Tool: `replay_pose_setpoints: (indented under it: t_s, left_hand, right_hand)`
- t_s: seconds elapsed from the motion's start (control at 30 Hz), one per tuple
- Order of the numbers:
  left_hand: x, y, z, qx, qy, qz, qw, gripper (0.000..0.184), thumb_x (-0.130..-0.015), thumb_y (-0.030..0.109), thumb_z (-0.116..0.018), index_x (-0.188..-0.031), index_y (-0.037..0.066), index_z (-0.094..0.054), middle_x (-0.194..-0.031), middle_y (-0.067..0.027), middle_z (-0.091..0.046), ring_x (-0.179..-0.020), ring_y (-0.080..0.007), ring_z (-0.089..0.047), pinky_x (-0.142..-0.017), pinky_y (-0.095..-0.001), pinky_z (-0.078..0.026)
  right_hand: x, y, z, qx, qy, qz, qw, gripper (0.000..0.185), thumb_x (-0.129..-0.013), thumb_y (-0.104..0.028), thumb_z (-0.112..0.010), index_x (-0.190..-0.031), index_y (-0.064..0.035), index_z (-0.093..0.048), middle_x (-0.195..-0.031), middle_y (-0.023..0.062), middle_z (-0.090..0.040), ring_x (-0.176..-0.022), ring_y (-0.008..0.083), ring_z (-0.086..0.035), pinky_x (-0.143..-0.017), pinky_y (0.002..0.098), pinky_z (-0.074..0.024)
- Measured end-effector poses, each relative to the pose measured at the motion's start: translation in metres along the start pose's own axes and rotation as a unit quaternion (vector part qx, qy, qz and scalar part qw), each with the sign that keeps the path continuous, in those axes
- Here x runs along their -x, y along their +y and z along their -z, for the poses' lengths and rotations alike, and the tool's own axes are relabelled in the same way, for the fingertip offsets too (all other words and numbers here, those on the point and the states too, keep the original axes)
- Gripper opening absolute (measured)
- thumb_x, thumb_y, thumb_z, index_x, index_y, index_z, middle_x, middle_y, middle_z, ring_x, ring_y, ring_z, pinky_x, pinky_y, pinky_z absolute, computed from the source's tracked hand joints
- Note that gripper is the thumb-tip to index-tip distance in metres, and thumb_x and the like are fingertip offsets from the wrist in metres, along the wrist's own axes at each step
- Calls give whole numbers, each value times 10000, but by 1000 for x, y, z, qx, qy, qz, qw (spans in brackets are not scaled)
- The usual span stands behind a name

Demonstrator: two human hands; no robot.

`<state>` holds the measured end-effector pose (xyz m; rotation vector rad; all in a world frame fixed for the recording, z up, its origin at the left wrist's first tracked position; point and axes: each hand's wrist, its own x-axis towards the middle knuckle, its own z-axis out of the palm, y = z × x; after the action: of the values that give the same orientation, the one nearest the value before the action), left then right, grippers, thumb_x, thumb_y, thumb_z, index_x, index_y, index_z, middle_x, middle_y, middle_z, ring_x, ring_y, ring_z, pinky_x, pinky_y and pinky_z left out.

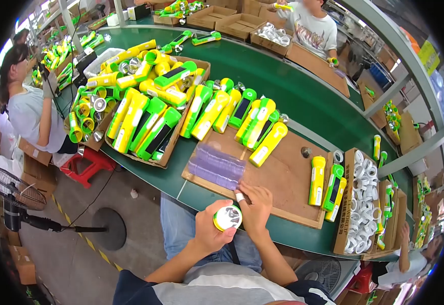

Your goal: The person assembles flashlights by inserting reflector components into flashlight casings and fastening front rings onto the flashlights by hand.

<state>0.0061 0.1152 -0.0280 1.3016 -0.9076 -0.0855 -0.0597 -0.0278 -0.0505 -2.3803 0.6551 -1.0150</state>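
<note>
My left hand is closed round a flashlight, its round head facing up with a shiny reflector inside a white ring. The flashlight's body is mostly hidden by the palm. Close beside it, my right hand has its fingers bent together at the near right end of purple see-through stacks. White wrap circles one of its digits. Whatever its fingertips pinch is too small to make out. The stacks lie in rows on a brown wooden board.
Yellow and green flashlights line the board's far edge, next to a heaped carton. At right stands a box of white rings. A green conveyor belt runs behind. Co-workers sit left, right and across. A fan stands left.
</note>
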Motion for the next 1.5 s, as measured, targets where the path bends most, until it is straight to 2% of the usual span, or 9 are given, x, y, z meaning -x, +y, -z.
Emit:
replay_pose_setpoints:
  t_s: [0.33,0.43,0.57,0.67,0.83,1.33,1.43,1.47,1.5]
  left_hand:
    - [-14,-3,9,-19,-11,-14,1000,606,-895,413,-751,-1295,13,-533,-1021,-175,-706,-799,-292,-708,-712,-353,-568]
    - [-17,-4,7,-27,-20,-24,999,629,-840,366,-801,-1308,36,-540,-1034,-176,-701,-833,-330,-706,-732,-372,-568]
    - [-34,10,3,-136,-116,-37,983,670,-770,324,-847,-1312,61,-552,-1117,-168,-687,-933,-349,-697,-797,-390,-563]
    - [-42,17,-12,-157,-153,-56,974,660,-781,321,-842,-1313,61,-550,-1139,-167,-680,-942,-345,-695,-795,-398,-563]
    - [-43,17,-38,-140,-207,-81,965,650,-803,340,-826,-1318,67,-539,-1063,-145,-670,-894,-339,-678,-753,-417,-547]
    - [-34,14,-90,-27,-258,-32,965,628,-797,247,-834,-1324,68,-542,-1078,-162,-681,-895,-353,-685,-764,-410,-551]
    - [-27,0,-92,-1,-255,-17,967,622,-781,232,-830,-1314,71,-552,-1075,-161,-696,-893,-334,-696,-775,-388,-559]
    - [-26,-5,-91,23,-250,-8,968,616,-777,231,-827,-1307,70,-557,-1070,-160,-701,-894,-324,-700,-784,-381,-561]
    - [-26,-10,-89,46,-243,2,969,611,-772,230,-825,-1299,68,-563,-1065,-159,-706,-896,-313,-704,-792,-373,-562]
  right_hand:
    - [4,2,1,-2,0,24,1000,189,-808,-83,-792,-987,-26,-771,-1064,88,-763,-922,225,-682,-974,395,-459]
    - [5,-10,6,-95,84,-131,983,119,-882,-38,-686,-997,-17,-708,-987,102,-730,-869,228,-664,-896,352,-490]
    - [-9,-12,49,-551,75,-275,785,14,-971,-52,-520,-975,-56,-533,-840,46,-548,-772,167,-574,-737,303,-478]
    - [-4,-12,83,-567,-61,-328,753,21,-979,-46,-526,-976,-48,-547,-844,47,-558,-758,159,-560,-718,294,-467]
    - [2,5,113,-582,-13,-352,733,113,-980,-82,-628,-1027,15,-662,-916,80,-660,-752,128,-580,-716,288,-491]
    - [1,5,147,-491,-62,-309,812,182,-920,-39,-695,-1083,-19,-617,-892,-13,-614,-850,62,-592,-764,232,-476]
    - [-14,20,187,-262,-119,-307,907,149,-952,-54,-602,-1096,-28,-630,-933,13,-645,-870,106,-620,-796,268,-496]
    - [-9,60,202,-209,-37,-209,955,192,-978,-97,-514,-1110,-43,-642,-974,47,-666,-901,144,-642,-825,303,-508]
    - [-18,82,230,-78,42,-270,959,217,-995,-141,-492,-1117,-51,-648,-1009,113,-685,-936,219,-663,-855,361,-509]
